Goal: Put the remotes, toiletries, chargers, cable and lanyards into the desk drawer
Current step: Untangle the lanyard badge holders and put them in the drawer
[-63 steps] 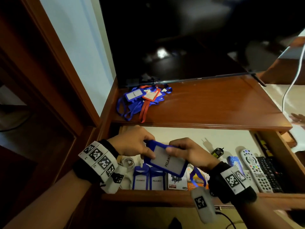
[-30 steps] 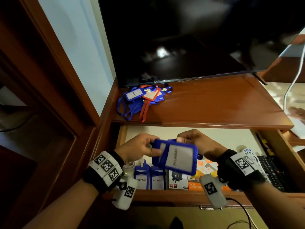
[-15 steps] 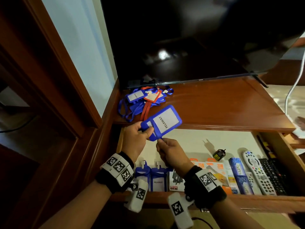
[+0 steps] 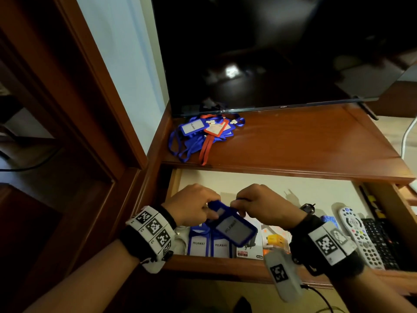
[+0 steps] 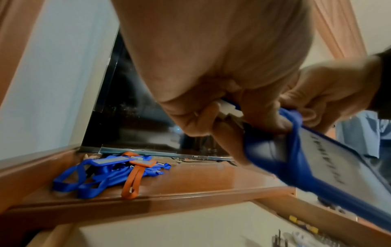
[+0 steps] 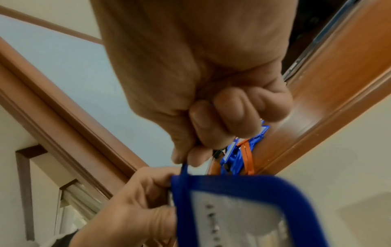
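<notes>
Both hands hold a blue badge holder (image 4: 234,228) over the open drawer (image 4: 225,265). The left hand (image 4: 191,206) has its grip clamped on the clip end; the right hand (image 4: 264,205) pinches the strap. Best to keep the strap wrapped snug, then lay it beside the two badges (image 4: 209,243) at the near left.

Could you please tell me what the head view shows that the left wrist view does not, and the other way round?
Only the head view shows the two blue badge holders lying in the drawer, the charger boxes and the white remote. Only the left wrist view shows the white clip at the left hand's fingers. Both show the held blue badge holder, the right hand and the lanyard pile on the desk top.
</notes>
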`<act>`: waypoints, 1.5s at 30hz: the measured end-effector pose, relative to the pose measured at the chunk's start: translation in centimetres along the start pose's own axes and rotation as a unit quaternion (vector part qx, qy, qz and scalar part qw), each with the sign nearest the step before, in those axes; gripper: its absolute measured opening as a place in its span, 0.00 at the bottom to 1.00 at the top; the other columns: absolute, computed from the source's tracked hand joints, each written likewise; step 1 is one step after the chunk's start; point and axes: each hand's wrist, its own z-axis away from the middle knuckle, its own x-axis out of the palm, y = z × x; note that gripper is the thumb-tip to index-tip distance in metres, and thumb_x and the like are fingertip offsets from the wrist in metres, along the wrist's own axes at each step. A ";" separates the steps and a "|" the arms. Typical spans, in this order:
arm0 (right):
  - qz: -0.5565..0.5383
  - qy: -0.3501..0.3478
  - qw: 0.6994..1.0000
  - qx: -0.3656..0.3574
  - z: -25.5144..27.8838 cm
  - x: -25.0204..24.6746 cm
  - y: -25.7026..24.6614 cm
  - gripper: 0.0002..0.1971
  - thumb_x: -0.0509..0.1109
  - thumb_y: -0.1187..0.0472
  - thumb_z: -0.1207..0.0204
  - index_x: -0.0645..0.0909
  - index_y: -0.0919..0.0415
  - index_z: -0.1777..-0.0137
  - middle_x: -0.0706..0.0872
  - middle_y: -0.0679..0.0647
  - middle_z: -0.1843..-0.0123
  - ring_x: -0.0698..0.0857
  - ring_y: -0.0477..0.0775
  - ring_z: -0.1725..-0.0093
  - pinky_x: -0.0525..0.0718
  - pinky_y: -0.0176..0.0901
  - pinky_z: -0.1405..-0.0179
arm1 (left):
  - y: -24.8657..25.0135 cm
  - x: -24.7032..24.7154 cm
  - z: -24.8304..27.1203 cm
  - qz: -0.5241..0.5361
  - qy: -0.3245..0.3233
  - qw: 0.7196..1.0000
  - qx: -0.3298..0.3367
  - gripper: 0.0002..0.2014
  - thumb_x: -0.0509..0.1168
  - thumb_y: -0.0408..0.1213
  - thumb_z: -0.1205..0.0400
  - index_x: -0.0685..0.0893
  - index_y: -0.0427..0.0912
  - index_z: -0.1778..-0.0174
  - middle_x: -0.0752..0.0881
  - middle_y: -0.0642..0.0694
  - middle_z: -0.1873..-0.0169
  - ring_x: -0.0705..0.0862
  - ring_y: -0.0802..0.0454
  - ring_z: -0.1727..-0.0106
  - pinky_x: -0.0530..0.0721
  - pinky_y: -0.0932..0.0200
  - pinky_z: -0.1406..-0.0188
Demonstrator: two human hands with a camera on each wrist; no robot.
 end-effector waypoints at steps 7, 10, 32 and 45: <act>-0.377 0.005 0.923 -0.073 1.2 0.5 2.1 0.17 0.75 0.49 0.32 0.85 0.65 0.59 0.82 0.66 0.65 0.80 0.56 0.66 0.79 0.41 0.70 | 0.7 -0.5 0.5 0.408 0.050 0.912 0.002 0.05 0.71 0.29 0.27 0.85 0.42 0.58 0.86 0.50 0.64 0.82 0.56 0.60 0.82 0.62 0.55; -0.456 0.044 0.886 -0.069 1.8 1.6 2.2 0.13 0.76 0.51 0.43 0.80 0.59 0.65 0.76 0.62 0.74 0.77 0.48 0.74 0.78 0.34 0.75 | 1.7 0.6 -0.4 0.488 0.135 0.862 -0.016 0.09 0.70 0.30 0.27 0.86 0.45 0.53 0.88 0.46 0.59 0.82 0.49 0.57 0.81 0.53 0.51; -0.646 -0.066 0.760 0.021 -1.5 1.5 5.2 0.10 0.61 0.55 0.22 0.75 0.58 0.61 0.68 0.52 0.77 0.63 0.47 0.78 0.61 0.40 0.73 | 6.2 3.7 -3.4 0.614 0.307 0.726 -0.051 0.15 0.66 0.34 0.25 0.84 0.35 0.43 0.89 0.36 0.46 0.86 0.41 0.40 0.84 0.52 0.41; -0.411 0.057 0.890 0.188 -12.9 0.2 9.6 0.11 0.62 0.64 0.24 0.77 0.61 0.69 0.71 0.54 0.78 0.65 0.53 0.77 0.62 0.39 0.77 | -5.2 -1.2 -5.3 0.119 0.084 0.972 -0.185 0.08 0.74 0.36 0.26 0.86 0.34 0.62 0.88 0.42 0.63 0.86 0.48 0.60 0.83 0.55 0.59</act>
